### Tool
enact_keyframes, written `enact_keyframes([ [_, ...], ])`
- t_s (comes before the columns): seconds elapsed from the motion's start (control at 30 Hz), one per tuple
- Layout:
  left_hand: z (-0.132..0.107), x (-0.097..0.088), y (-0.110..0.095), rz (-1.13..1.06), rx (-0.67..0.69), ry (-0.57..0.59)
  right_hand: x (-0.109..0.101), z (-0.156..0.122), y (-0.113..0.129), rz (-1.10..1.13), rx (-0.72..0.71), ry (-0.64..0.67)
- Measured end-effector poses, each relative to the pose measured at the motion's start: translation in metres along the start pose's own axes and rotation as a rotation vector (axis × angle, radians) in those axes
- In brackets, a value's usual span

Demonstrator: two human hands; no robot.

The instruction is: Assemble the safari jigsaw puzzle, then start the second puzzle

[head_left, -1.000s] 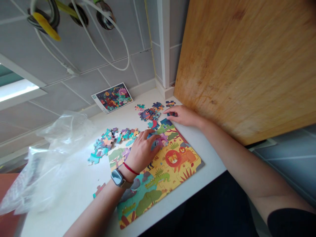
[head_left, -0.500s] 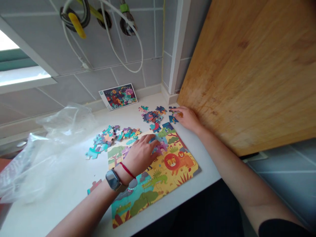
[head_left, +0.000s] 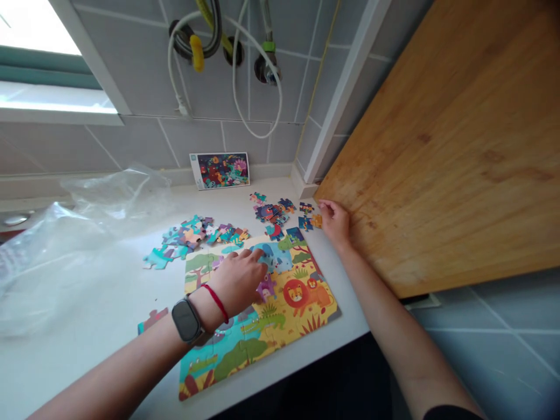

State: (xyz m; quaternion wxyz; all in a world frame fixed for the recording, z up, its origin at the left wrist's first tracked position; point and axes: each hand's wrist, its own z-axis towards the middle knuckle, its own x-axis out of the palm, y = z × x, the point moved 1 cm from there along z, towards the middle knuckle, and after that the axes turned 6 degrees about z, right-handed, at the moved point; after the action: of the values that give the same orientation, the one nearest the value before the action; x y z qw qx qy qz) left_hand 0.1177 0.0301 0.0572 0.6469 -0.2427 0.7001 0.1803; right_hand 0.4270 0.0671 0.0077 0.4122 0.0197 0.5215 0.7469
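Note:
On the white table lies a large animal jigsaw puzzle (head_left: 301, 326) with a lion, crocodiles and trees. My left hand (head_left: 240, 277), with a watch and a red cord at its wrist, is over its middle. The fingers are closed on a purple puzzle piece (head_left: 266, 289), partly hidden by the hand, above or against the assembled picture. My right hand (head_left: 336, 221) rests beside the wooden board with its fingers curled in; whether anything is inside cannot be seen. Close to its fingertips are an orange piece (head_left: 316, 220) and dark blue pieces (head_left: 305, 223).
Loose pieces form a turquoise heap (head_left: 188, 233) and a darker heap (head_left: 271, 213) behind the puzzle. A picture card (head_left: 223, 171) leans on the tiled wall. A clear plastic bag (head_left: 87, 245) covers the left side; a wooden board (head_left: 437, 157) stands at right. A pink piece (head_left: 153, 319) lies near my left forearm.
My left hand has drawn the purple piece left and toward me across the puzzle, uncovering a blue elephant. My right hand has come off the small pieces, its fingers curling in. The view has shifted.

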Motion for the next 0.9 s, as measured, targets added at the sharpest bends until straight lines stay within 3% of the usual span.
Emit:
enact_keyframes([
  [0.2, 0.003, -0.006, 0.0, 0.027, 0.002, 0.132, 0.008, -0.004, -0.009, -0.036, 0.004, 0.089],
  [0.37, 0.007, -0.012, 0.0, 0.036, 0.011, 0.226, 0.019, -0.003, -0.01, -0.252, -0.061, 0.239],
  [0.67, 0.007, -0.012, -0.003, 0.018, -0.016, 0.192, 0.041, 0.017, 0.016, -0.681, 0.101, 0.239],
  [0.9, 0.005, -0.012, -0.003, -0.003, -0.011, 0.182, 0.038, 0.014, 0.003, -0.619, 0.065, 0.244],
])
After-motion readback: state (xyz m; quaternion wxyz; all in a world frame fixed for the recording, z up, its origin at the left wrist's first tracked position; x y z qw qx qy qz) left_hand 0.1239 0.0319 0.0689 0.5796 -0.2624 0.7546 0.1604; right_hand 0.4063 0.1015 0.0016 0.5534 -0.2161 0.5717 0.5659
